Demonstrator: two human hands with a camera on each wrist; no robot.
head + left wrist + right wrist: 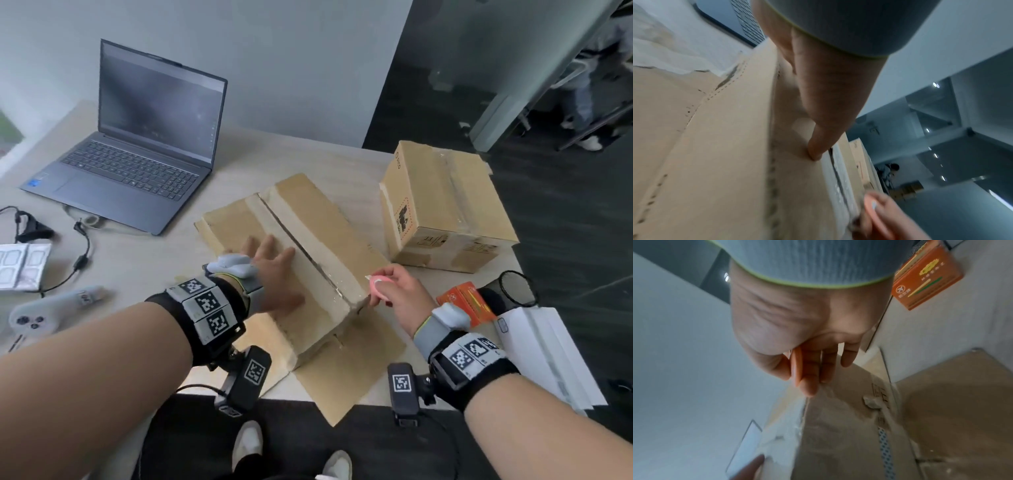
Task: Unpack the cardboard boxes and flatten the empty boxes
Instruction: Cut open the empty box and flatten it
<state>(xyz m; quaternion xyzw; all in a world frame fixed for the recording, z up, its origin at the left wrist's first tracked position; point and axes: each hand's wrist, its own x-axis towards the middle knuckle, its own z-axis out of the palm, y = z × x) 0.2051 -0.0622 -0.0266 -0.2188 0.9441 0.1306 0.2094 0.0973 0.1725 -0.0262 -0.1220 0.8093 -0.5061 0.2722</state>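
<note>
Left hand: my left hand (274,274) lies flat, fingers spread and straight, pressing the top of the near box (308,246) at about 9 o'clock of its centre seam.
Right hand: my right hand (394,291) pinches a small pink cutter (378,286), thumb and fingers curled round it, its tip beside the near end of the seam at about 5 o'clock.
Seam: the tape line (301,240) runs from 11 to 5 o'clock across the box top and looks already slit along most of its length.
Near box: at table centre, resting on loose flat cardboard (346,370).
Second box: the taped box (445,212) stands at 2 o'clock, well apart from both hands.
Handling: I judge the cardboard light, stiff along its panels and weak at the creases, so I would take hold at the flap edges beside the seam.
Risk: the cutter's blade sits near my left fingers.
Surroundings: laptop (144,144) at 10 o'clock; orange packet (466,301) at 4 o'clock.
</note>
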